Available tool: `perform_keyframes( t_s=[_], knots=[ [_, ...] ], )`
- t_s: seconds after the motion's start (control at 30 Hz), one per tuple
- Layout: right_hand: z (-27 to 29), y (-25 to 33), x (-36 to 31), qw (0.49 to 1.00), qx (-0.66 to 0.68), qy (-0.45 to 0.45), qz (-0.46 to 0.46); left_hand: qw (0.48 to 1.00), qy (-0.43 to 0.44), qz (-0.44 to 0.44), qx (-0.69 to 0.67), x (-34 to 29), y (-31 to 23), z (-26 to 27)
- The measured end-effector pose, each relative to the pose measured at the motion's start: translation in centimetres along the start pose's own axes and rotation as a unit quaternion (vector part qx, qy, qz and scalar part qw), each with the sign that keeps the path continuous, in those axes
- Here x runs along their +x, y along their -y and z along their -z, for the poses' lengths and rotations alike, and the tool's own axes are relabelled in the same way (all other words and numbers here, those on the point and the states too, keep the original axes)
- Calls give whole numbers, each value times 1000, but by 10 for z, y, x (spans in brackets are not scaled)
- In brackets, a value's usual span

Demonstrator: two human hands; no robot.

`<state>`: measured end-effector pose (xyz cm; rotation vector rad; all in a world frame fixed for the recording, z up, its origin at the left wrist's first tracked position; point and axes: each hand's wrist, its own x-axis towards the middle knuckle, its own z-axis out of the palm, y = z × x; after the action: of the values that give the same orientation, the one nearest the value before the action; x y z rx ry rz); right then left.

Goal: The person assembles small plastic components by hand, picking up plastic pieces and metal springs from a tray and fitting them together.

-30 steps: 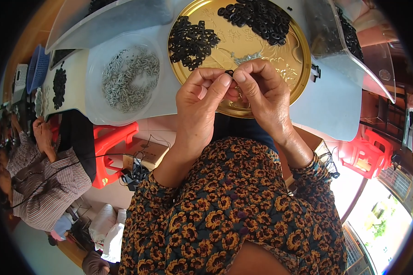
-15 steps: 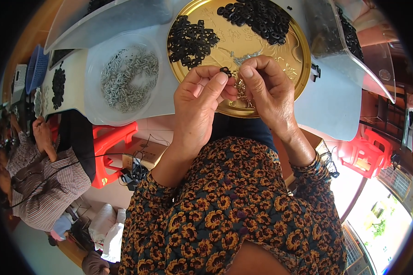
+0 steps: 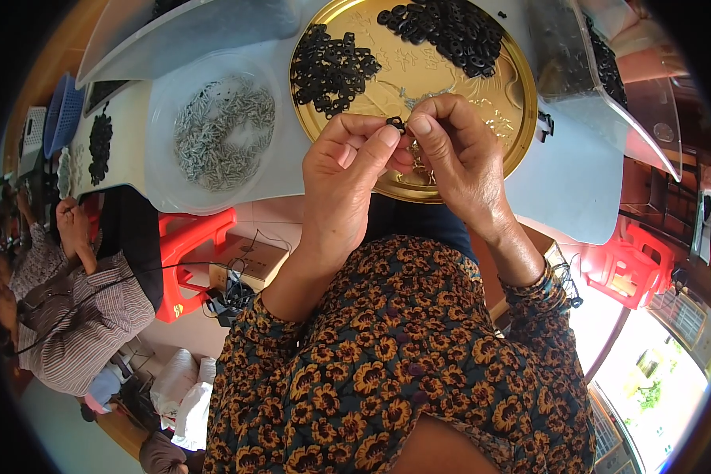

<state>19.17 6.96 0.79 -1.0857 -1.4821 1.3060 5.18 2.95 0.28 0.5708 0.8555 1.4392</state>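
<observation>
My left hand (image 3: pixel 344 178) pinches a small black ring-like part (image 3: pixel 396 123) between thumb and forefinger, above the near side of a round golden tray (image 3: pixel 399 65). Close beside it, my right hand (image 3: pixel 468 162) has thumb and forefinger pressed together at the part's right side. Whatever those right fingers hold is too small to make out. Two piles of black parts lie on the tray, one pile (image 3: pixel 332 73) at left and another pile (image 3: pixel 454 39) at the far right. Small gold-coloured pieces (image 3: pixel 494 120) are scattered near my right hand, partly hidden by it.
Left of the tray stands a round clear tub (image 3: pixel 159 150) of small silver screw-like pieces. Clear plastic bins (image 3: pixel 205 39) flank the tray, the right bin (image 3: pixel 565 67) holding black parts. Another person (image 3: pixel 95 316) sits at left; a further person's arm (image 3: pixel 648 59) shows upper right.
Both hands stay together over the tray. My right fingers have come slightly closer to the black part, which has shifted a little to the right in the picture.
</observation>
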Motion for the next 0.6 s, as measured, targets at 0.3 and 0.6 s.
perform_keyframes(
  t_s=[0.3,0.6],
  knots=[
    [1,6,1,999,-40,8,-19,1000,-3,-3,6,-1,0,1],
    [4,11,4,997,6,42,-57,1000,-2,0,6,1,1,1]
  ],
)
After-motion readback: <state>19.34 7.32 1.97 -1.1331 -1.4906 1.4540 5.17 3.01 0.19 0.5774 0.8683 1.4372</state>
